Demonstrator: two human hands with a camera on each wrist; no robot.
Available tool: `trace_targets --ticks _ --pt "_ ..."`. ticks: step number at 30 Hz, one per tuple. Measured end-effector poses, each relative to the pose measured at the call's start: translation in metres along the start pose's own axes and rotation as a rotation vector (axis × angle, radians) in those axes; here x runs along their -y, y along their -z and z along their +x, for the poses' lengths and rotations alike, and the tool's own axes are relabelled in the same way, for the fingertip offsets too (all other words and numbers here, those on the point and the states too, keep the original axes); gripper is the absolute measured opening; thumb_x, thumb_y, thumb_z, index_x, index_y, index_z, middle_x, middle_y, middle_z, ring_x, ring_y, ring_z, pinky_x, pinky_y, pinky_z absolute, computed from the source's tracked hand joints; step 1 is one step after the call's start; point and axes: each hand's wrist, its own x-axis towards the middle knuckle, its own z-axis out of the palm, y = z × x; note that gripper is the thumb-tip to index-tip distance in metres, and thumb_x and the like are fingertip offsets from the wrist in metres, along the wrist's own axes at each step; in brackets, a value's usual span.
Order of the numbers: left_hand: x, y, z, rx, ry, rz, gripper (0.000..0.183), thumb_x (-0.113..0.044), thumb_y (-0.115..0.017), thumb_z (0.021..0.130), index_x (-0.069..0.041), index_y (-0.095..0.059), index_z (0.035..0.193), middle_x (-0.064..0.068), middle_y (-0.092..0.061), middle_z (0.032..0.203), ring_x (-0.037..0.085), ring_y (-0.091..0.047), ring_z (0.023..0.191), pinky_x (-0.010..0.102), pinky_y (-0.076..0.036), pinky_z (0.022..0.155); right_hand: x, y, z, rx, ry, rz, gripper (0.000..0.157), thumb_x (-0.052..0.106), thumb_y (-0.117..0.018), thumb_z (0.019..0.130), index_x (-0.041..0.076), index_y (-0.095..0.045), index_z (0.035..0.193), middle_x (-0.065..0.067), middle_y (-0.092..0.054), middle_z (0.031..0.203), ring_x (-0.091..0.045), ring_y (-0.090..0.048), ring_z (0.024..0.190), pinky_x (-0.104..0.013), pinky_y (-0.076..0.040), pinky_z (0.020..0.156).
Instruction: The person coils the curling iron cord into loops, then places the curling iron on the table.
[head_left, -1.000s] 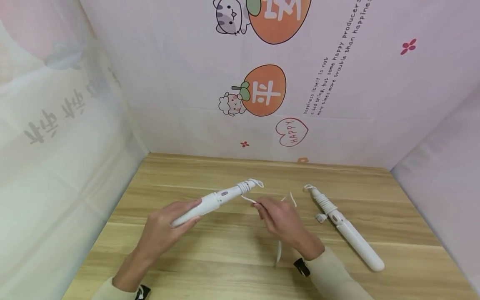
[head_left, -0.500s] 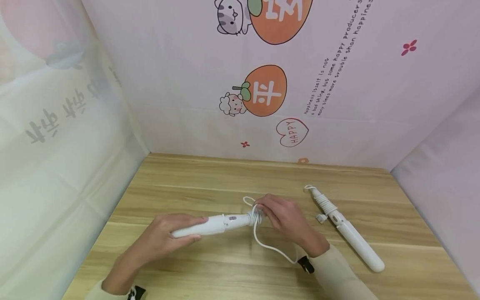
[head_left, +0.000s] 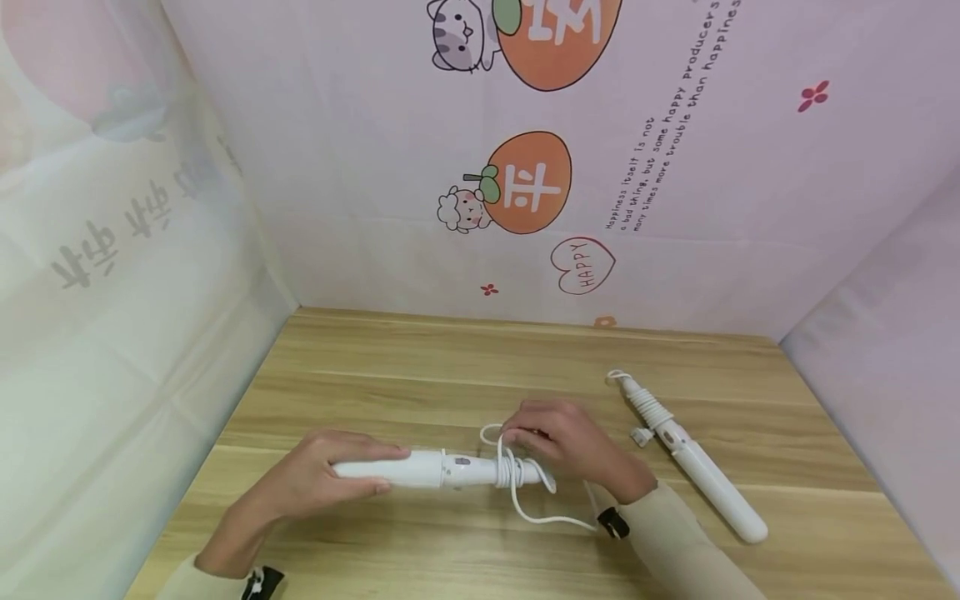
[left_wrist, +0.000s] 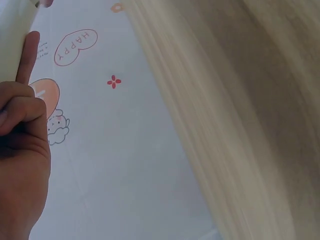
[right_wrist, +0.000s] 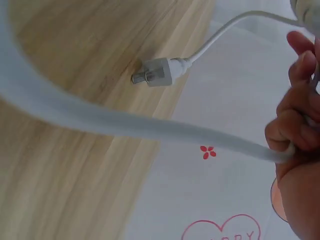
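Note:
A white hair straightener [head_left: 405, 468] lies level in my left hand [head_left: 309, 482], which grips its barrel end between thumb and fingers. Its cord is coiled in several turns [head_left: 508, 473] round the narrow tail end. Just above that tail, my right hand [head_left: 566, 442] pinches the white cord [head_left: 551, 521], a slack length of which hangs below towards the right wrist. In the right wrist view the cord passes through curled fingers [right_wrist: 292, 130]. A plug in a clear cap [right_wrist: 159, 72] hangs on a thinner-looking stretch there. The left wrist view shows only part of the held barrel [left_wrist: 12, 42].
A second white hair straightener [head_left: 716, 492] with its cord wound on lies at the right of the wooden table [head_left: 375, 350]. Its plug [head_left: 642, 436] sits beside it. A printed cloth wall [head_left: 360, 167] stands behind the table, with side walls left and right.
The hair straightener has gone from slanting up to the right to lying level, nearer the front. My right hand has brought the cord to the tail end, where it now hangs in a loop.

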Motion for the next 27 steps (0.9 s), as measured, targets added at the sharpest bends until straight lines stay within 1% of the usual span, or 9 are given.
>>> trace_targets --ticks 3,7,10,13,15,17,20,24,27 --pt "0.002 0.000 -0.001 0.029 0.024 -0.080 0.042 -0.003 -0.085 0.092 -0.014 -0.079 0.133 0.010 -0.081 0.125 0.012 -0.076 0.098 0.032 -0.065 0.072 -0.001 -0.002 -0.001 0.082 -0.033 0.144 0.012 0.013 -0.075 0.103 0.015 -0.085 0.109 0.008 -0.079 0.094 0.003 -0.063 0.081 -0.018 -0.055 0.071" --pt "0.008 0.000 -0.002 0.031 0.072 -0.175 0.042 0.003 -0.083 0.092 -0.011 -0.079 0.131 0.014 -0.080 0.127 0.011 -0.076 0.098 0.033 -0.065 0.073 -0.001 -0.005 -0.002 0.196 -0.112 0.320 0.016 0.013 -0.069 0.107 0.014 -0.084 0.112 0.005 -0.080 0.098 0.002 -0.066 0.086 -0.023 -0.059 0.075" --pt "0.010 -0.001 -0.002 -0.008 0.156 -0.228 0.041 0.004 -0.082 0.092 -0.010 -0.080 0.130 0.008 -0.081 0.128 0.008 -0.075 0.102 0.032 -0.064 0.076 -0.003 -0.007 -0.005 0.244 -0.176 0.451 0.021 0.013 -0.061 0.112 0.013 -0.082 0.115 0.001 -0.080 0.101 0.001 -0.067 0.089 -0.025 -0.061 0.079" --pt "0.011 -0.003 -0.001 -0.078 0.237 -0.240 0.039 0.003 -0.083 0.091 -0.011 -0.081 0.127 -0.004 -0.080 0.129 0.008 -0.075 0.111 0.031 -0.064 0.083 -0.007 -0.010 -0.007 0.240 -0.157 0.565 0.019 0.005 -0.060 0.110 0.009 -0.077 0.117 -0.006 -0.079 0.103 -0.001 -0.067 0.094 -0.029 -0.061 0.085" --pt "0.013 -0.005 0.000 -0.123 0.243 -0.238 0.038 0.004 -0.083 0.091 -0.010 -0.081 0.126 -0.008 -0.079 0.129 0.007 -0.075 0.111 0.030 -0.063 0.084 -0.008 -0.012 -0.008 0.220 -0.142 0.627 0.019 -0.004 -0.063 0.105 0.006 -0.074 0.116 -0.011 -0.076 0.099 -0.001 -0.064 0.091 -0.028 -0.060 0.083" --pt "0.014 -0.008 0.001 -0.159 0.233 -0.236 0.039 0.005 -0.083 0.091 -0.011 -0.081 0.127 -0.006 -0.079 0.129 0.007 -0.075 0.104 0.029 -0.063 0.081 -0.004 -0.012 -0.008 0.201 -0.169 0.642 0.019 -0.008 -0.064 0.100 0.006 -0.072 0.111 -0.014 -0.072 0.093 0.000 -0.061 0.087 -0.026 -0.059 0.080" --pt "0.016 -0.013 0.003 -0.208 0.225 -0.244 0.042 0.007 -0.081 0.091 -0.012 -0.081 0.129 -0.009 -0.079 0.129 0.007 -0.073 0.092 0.028 -0.062 0.073 0.006 -0.011 -0.006 0.197 -0.305 0.665 0.013 -0.002 -0.058 0.107 0.006 -0.066 0.101 -0.012 -0.063 0.084 0.001 -0.054 0.077 -0.021 -0.051 0.070" --pt "0.018 -0.018 0.006 -0.291 0.223 -0.225 0.041 0.009 -0.080 0.091 -0.007 -0.080 0.130 -0.018 -0.078 0.128 0.005 -0.071 0.090 0.025 -0.061 0.070 0.016 -0.011 -0.001 0.170 -0.380 0.606 0.033 0.006 -0.045 0.116 0.006 -0.059 0.087 -0.003 -0.055 0.074 0.000 -0.045 0.065 -0.021 -0.043 0.059" --pt "0.018 -0.021 0.008 -0.349 0.229 -0.202 0.040 0.009 -0.080 0.091 -0.003 -0.079 0.129 -0.020 -0.077 0.127 0.005 -0.073 0.097 0.024 -0.061 0.074 0.020 -0.012 0.004 0.133 -0.399 0.527 0.040 0.012 -0.043 0.118 0.008 -0.057 0.081 0.004 -0.052 0.071 -0.001 -0.042 0.060 -0.022 -0.040 0.056"
